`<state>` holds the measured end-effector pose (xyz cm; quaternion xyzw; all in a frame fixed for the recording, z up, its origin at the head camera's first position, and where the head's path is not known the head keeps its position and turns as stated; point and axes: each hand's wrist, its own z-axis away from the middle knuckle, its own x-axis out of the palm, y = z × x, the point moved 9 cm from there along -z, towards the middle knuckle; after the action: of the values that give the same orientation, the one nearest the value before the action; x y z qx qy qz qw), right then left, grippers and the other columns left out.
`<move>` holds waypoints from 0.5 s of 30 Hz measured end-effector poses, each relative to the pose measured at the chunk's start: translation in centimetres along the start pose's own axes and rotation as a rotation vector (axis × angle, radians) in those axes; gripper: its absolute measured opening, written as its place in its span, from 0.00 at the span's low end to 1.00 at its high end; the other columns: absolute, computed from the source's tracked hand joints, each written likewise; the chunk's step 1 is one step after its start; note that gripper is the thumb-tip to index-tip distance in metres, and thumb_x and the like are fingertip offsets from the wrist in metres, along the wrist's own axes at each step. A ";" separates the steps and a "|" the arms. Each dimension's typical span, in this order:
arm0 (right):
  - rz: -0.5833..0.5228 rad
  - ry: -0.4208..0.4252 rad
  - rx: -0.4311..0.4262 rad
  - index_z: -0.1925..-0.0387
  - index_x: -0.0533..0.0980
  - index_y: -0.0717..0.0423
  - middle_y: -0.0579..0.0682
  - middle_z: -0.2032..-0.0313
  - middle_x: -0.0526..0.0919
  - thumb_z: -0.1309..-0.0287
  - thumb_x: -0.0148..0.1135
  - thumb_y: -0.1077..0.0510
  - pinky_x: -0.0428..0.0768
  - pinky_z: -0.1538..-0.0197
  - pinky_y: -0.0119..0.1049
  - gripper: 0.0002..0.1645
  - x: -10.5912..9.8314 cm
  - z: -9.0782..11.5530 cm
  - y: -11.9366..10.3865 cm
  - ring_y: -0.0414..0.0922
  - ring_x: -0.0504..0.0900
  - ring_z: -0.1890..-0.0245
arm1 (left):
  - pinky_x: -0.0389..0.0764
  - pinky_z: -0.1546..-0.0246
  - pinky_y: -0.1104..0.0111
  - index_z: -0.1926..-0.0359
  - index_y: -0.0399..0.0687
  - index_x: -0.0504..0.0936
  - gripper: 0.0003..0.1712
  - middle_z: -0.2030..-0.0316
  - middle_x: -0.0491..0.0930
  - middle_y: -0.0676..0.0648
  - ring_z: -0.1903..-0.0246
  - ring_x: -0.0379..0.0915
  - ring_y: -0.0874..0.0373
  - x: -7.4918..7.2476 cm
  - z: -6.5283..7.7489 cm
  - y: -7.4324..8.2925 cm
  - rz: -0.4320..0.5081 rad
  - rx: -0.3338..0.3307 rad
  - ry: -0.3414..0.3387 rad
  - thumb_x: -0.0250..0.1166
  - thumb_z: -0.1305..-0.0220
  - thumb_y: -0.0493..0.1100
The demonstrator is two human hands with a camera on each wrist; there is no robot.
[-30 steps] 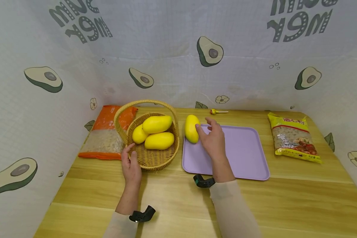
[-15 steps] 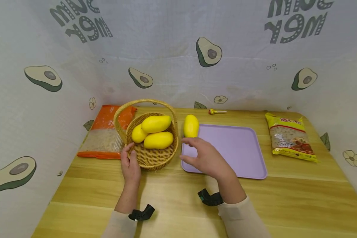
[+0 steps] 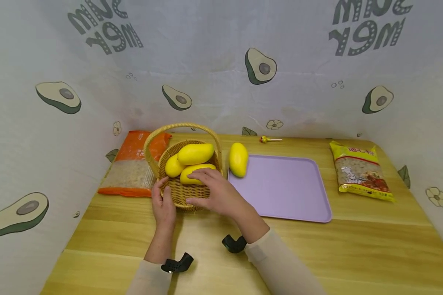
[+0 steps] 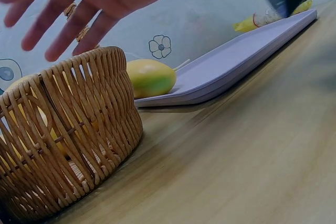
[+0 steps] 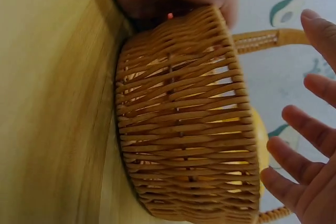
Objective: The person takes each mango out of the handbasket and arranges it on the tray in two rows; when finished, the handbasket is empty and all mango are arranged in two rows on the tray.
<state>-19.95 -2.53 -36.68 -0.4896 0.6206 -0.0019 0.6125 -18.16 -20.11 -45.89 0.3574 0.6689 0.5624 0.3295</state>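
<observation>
A wicker basket [image 3: 190, 200] with an arched handle holds three yellow mangoes, among them an upper mango [image 3: 195, 154] and a front mango [image 3: 192, 177]. My left hand [image 3: 165, 209] rests against the basket's left front side with fingers extended. My right hand [image 3: 223, 194] hovers over the basket's right front rim, fingers spread and partly covering the front mango. In the right wrist view that right hand [image 5: 315, 166] has nothing in it. Another mango [image 3: 238, 159] lies at the upper left corner of the lilac tray [image 3: 280, 188], green tip toward me.
An orange bag [image 3: 129, 164] lies behind and left of the basket. At the right is a yellow bag [image 3: 361, 170]. A lollipop [image 3: 269, 139] lies by the back edge, near the avocado-print curtain [image 3: 214, 98]. Black wrist cameras sit on both wrists.
My right hand has moved from beside the mango at the tray, back toward me and then left over the basket. The left hand and the mangoes stay where they were.
</observation>
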 end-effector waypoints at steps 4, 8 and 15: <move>0.071 -0.050 0.019 0.33 0.74 0.44 0.48 0.32 0.75 0.44 0.72 0.36 0.70 0.29 0.50 0.40 0.9 -2.1 0.9 0.50 0.70 0.30 | 0.54 0.26 0.47 0.38 0.36 0.75 0.18 0.33 0.68 0.36 0.27 0.56 0.46 -0.1 0.0 -0.3 0.012 -0.018 0.006 0.50 0.25 0.34; 0.135 -0.084 0.011 0.33 0.75 0.46 0.49 0.33 0.76 0.43 0.71 0.35 0.67 0.27 0.49 0.40 1.5 -3.5 1.7 0.51 0.70 0.31 | 0.55 0.27 0.46 0.38 0.37 0.75 0.18 0.32 0.67 0.37 0.26 0.55 0.46 -0.1 0.1 -0.3 0.012 -0.028 0.002 0.50 0.24 0.35; 0.180 -0.068 -0.005 0.36 0.77 0.47 0.49 0.35 0.79 0.44 0.73 0.36 0.69 0.28 0.48 0.38 1.6 -4.3 2.6 0.51 0.73 0.33 | 0.55 0.27 0.45 0.37 0.35 0.74 0.19 0.32 0.67 0.37 0.26 0.55 0.45 0.1 0.0 -0.1 -0.002 -0.026 -0.011 0.50 0.24 0.35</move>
<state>-24.44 -4.69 -38.39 -0.4332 0.6408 0.0713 0.6297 -18.20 -20.05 -46.03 0.3557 0.6600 0.5687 0.3383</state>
